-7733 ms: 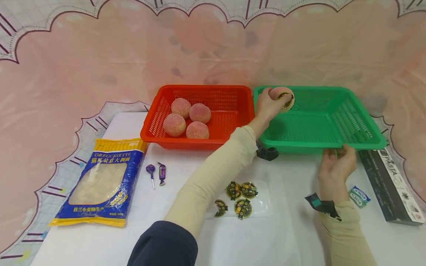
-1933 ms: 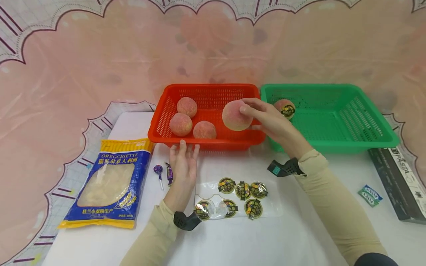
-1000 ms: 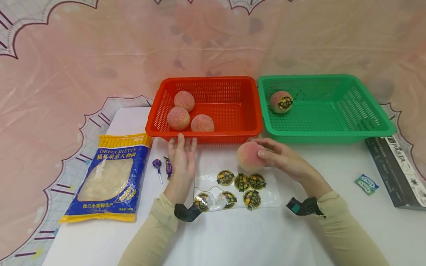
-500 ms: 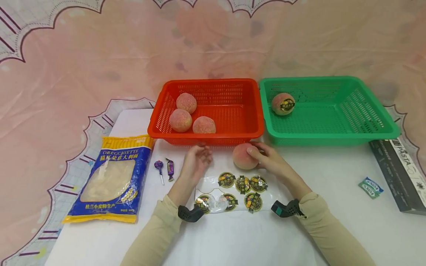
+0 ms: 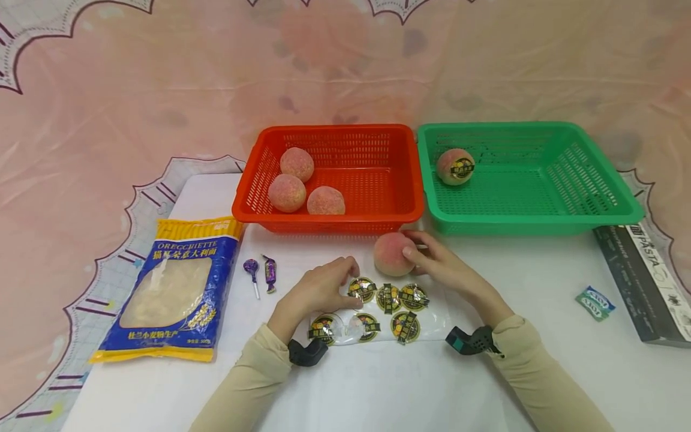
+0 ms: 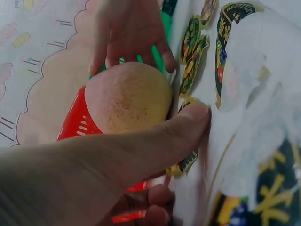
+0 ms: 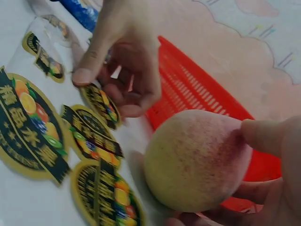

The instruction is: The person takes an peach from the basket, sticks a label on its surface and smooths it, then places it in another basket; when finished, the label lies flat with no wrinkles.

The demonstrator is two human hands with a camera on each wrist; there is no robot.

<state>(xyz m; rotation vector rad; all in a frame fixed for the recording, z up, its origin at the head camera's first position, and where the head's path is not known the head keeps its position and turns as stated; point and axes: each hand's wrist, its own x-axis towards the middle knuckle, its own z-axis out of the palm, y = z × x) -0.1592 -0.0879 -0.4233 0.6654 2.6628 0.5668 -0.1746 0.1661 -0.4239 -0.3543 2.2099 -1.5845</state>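
Note:
In the head view a pink peach rests in front of the red basket, and my right hand grips it between thumb and fingers. My left hand hovers low over a clear sheet bearing several round black-and-gold fruit stickers. Its thumb and bent fingers stand apart around the upper-left sticker. From the right wrist view, the left thumb tip is right at that sticker's edge, and the held peach shows bare fuzzy skin facing the camera.
The red basket contains three peaches. A peach with a sticker sits in the green basket. Leftward are a pasta bag, lollipop and purple candy; rightward, a small packet and black box.
My right hand has lifted the peach out of the red basket and lowered it beside the stickers. My left hand has left the red basket's rim and come over the sheet.

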